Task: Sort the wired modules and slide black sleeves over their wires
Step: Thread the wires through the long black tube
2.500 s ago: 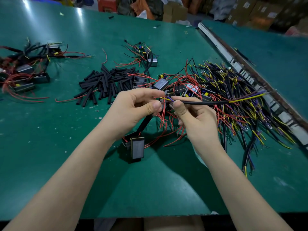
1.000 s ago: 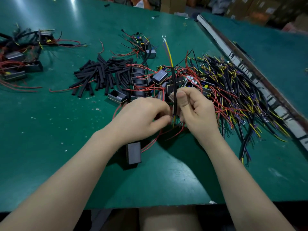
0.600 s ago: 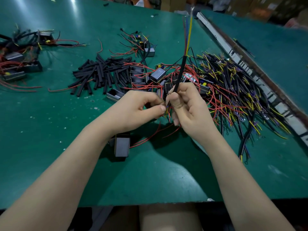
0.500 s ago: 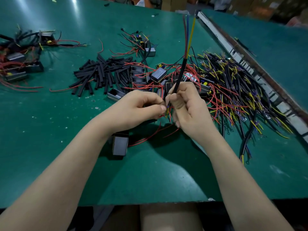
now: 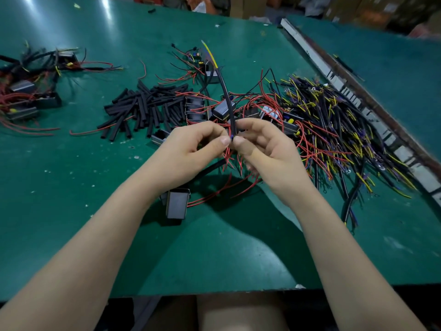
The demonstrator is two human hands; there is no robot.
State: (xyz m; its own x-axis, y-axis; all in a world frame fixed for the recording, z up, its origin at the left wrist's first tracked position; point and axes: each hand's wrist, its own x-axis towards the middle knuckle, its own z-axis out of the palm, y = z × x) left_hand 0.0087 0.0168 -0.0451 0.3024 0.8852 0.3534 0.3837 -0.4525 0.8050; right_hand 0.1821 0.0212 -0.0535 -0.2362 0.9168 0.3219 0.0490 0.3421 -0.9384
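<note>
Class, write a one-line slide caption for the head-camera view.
Left hand and right hand pinch a black sleeve on coloured wires above the green table.

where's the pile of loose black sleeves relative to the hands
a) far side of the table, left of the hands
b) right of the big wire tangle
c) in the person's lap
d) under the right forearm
a: the loose sleeves lie on the green table beyond and left of the left hand and right hand, while the wire tangle is off to the right.
</note>
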